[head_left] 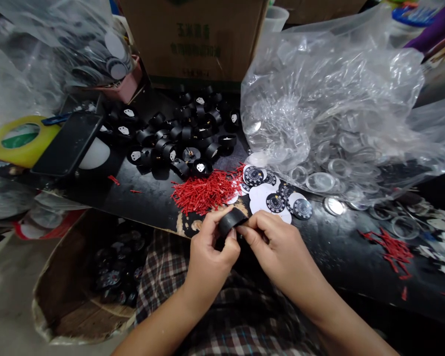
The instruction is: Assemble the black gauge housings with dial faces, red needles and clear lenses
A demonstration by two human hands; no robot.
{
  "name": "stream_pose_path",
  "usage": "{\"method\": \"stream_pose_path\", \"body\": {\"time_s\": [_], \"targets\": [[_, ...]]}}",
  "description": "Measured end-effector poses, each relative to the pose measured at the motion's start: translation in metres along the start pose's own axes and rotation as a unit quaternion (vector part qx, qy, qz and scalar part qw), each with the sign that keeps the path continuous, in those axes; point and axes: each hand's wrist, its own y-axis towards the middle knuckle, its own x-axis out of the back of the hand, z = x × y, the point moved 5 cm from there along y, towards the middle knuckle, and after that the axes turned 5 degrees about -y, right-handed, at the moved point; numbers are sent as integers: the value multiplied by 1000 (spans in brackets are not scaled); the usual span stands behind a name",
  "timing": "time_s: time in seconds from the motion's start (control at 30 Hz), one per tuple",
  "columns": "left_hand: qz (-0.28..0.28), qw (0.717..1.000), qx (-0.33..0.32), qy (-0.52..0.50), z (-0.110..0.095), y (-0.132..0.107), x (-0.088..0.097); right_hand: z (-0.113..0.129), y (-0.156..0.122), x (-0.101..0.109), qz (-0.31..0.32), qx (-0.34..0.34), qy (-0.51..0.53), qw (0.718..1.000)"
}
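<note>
The left hand (212, 249) is clamping a short, round, black plastic casing (230, 222) between thumb and fingers, just above the near edge of the black tabletop (148, 205), and it is probably steadying the piece so that the other hand can work at its rim. The right hand (278, 243) is meeting the casing's right side with thumb and forefinger drawn together; whether they are pinching the rim or some tiny part, I cannot tell. The casing is sitting tilted in the grip, its smooth, curved, matt wall facing up and its inside staying out of sight. Loose parts are lying in separate groups just beyond the hands, likely so that each kind is within easy reach: a heap of thin red plastic slivers (206, 193) nearest, black-and-white printed round dials (276, 201) to its right, and a jumble of similar black round casings (185, 133) farther off, several showing white patches. Clear round plastic covers (321, 182) are lying at the right, in and around a crumpled transparent plastic bag (319, 89). An open brown cardboard box (46, 301) is standing near left, below the tabletop, presumably catching the dark round pieces (114, 277) inside it.
</note>
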Motion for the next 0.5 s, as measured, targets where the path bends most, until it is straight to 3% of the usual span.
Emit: {"method": "stream_pose_path", "body": {"time_s": [0.1,0.2,0.33,0.5], "targets": [[4,1000,5,-6,-2,0,2,-1,-1,0,-8,-16,9,1000],[31,992,69,-97,3,5,-1,-3,0,3,3,-17,0,1000],[61,952,178,-242,13,8,-6,0,5,10,-11,65,-54,996],[78,953,183,-228,16,5,-5,4,12,6,-35,149,-175,973]]}}
